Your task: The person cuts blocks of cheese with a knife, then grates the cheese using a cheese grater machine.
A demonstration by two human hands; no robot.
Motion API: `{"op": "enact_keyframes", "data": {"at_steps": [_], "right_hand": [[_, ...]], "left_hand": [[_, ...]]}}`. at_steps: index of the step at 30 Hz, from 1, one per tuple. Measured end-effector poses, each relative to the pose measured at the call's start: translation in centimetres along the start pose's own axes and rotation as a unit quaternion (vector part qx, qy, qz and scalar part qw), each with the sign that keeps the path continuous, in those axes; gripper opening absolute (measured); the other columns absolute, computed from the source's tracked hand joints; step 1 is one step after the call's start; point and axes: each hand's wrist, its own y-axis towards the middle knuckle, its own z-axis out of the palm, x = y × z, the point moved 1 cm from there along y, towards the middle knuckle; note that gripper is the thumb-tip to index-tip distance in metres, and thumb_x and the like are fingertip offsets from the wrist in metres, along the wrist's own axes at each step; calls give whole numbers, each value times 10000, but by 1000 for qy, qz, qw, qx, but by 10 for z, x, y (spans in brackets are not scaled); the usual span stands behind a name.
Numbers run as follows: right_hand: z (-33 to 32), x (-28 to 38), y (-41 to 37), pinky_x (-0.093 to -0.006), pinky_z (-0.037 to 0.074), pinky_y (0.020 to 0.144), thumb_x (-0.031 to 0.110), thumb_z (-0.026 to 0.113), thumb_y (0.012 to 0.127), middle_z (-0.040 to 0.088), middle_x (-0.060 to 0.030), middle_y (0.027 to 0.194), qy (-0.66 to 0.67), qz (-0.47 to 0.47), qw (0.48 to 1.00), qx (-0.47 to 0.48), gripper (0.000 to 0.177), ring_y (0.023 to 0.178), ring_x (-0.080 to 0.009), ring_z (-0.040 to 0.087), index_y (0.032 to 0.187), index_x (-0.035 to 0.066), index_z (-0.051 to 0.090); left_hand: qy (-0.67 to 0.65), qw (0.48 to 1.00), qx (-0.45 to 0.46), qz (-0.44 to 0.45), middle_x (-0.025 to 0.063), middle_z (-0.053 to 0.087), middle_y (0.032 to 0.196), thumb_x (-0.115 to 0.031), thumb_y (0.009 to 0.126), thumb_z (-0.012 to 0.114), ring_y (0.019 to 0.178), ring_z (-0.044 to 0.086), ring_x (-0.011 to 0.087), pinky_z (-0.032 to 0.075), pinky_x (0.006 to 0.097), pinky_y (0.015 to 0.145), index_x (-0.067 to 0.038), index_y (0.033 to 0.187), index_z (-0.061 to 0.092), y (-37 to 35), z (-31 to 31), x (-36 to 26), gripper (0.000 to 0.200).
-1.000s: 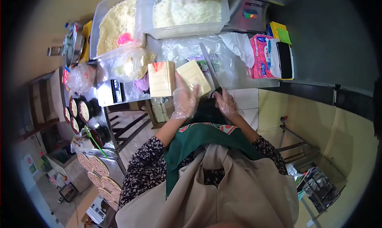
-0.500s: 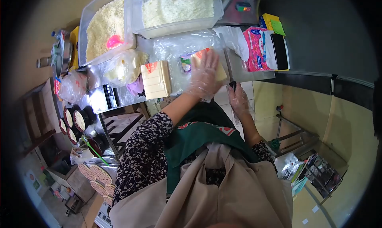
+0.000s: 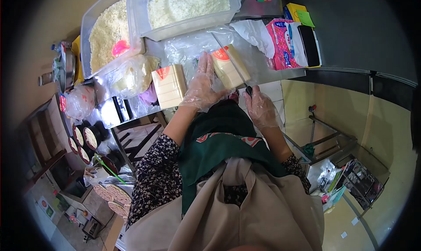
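A cheese block with an orange label (image 3: pixel 224 71) lies on the plastic-covered table. My left hand (image 3: pixel 204 86), in a clear glove, rests along its left side with the fingers stretched out. In my gloved right hand (image 3: pixel 260 107) is the black handle of a long knife (image 3: pixel 237 67). The blade lies across the top of the block, running up and to the left. A second cheese block (image 3: pixel 169 87) sits left of my left hand.
Two plastic tubs of grated cheese (image 3: pixel 188 7) (image 3: pixel 107 38) stand at the back. To the right are a pink tissue pack (image 3: pixel 283 45) and a phone (image 3: pixel 308 46). Bagged items (image 3: pixel 131 78) and round dark pans (image 3: pixel 90 138) are at the left.
My left hand has moved from the top of the block to its left side. The knife has shifted left from beside the block to over it.
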Motion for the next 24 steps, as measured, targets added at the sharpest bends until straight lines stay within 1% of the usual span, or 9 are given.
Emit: {"op": "enact_keyframes", "data": {"at_steps": [5,8,13,16,18,19,21,22,24], "right_hand": [[4,6,8,-537,468,707,324,447,980,611,-302,799,-12,-20,1000,-16,361,787,-465,605,1024,-33,474],[5,7,11,-534,473,702,329,445,981,612,-301,788,-22,-1,1000,7,369,780,-465,607,1040,-34,471],[0,10,10,-534,481,684,332,449,980,617,-293,774,-22,-19,1000,4,370,759,-463,611,1054,-30,466],[-3,15,10,-533,487,677,335,451,979,623,-288,774,-21,-13,1000,12,376,760,-458,619,1063,-31,462],[-4,16,11,-531,490,675,336,452,979,627,-285,776,-19,-7,1000,20,379,765,-455,624,1068,-33,459],[-4,16,12,-528,493,675,338,456,977,631,-282,784,-26,-1,999,28,384,768,-452,627,1078,-33,457],[-5,21,12,-525,497,676,340,459,975,635,-280,791,-34,7,999,38,389,771,-450,631,1088,-33,455],[-7,27,11,-525,499,681,337,463,973,640,-276,799,-46,19,998,33,382,776,-445,635,1084,-29,454],[-9,36,13,-525,502,686,333,468,971,644,-272,808,-59,31,997,28,374,780,-439,640,1080,-24,453]], "left_hand": [[-2,1000,5,-10,284,71,1542,-394,655,824,1431,136,405,220,390,1158,75,1473,29,1,2,0,1233],[-2,1000,9,-19,281,68,1543,-401,651,827,1434,126,402,214,389,1160,74,1473,20,0,0,-1,1246],[-24,999,26,-27,288,30,1543,-371,650,827,1440,91,399,236,395,1154,84,1468,6,0,-1,-4,1245],[-6,999,19,-30,284,42,1545,-409,658,811,1443,72,397,212,391,1163,81,1470,11,2,2,-7,1241],[78,996,16,-36,289,62,1541,-457,648,808,1446,84,387,190,414,1167,98,1464,38,6,3,-12,1251],[77,996,16,-37,289,62,1541,-457,648,808,1446,84,387,190,414,1167,98,1464,38,9,3,-15,1251],[121,990,37,-68,269,102,1543,-501,637,785,1450,89,377,158,457,1169,69,1476,74,15,1,-25,1239],[120,990,37,-68,269,102,1543,-501,637,785,1450,89,377,158,457,1169,69,1476,74,18,4,-28,1239],[145,985,21,-93,264,172,1522,-510,577,814,1438,153,369,190,477,1152,68,1471,108,23,8,-32,1277]]}}
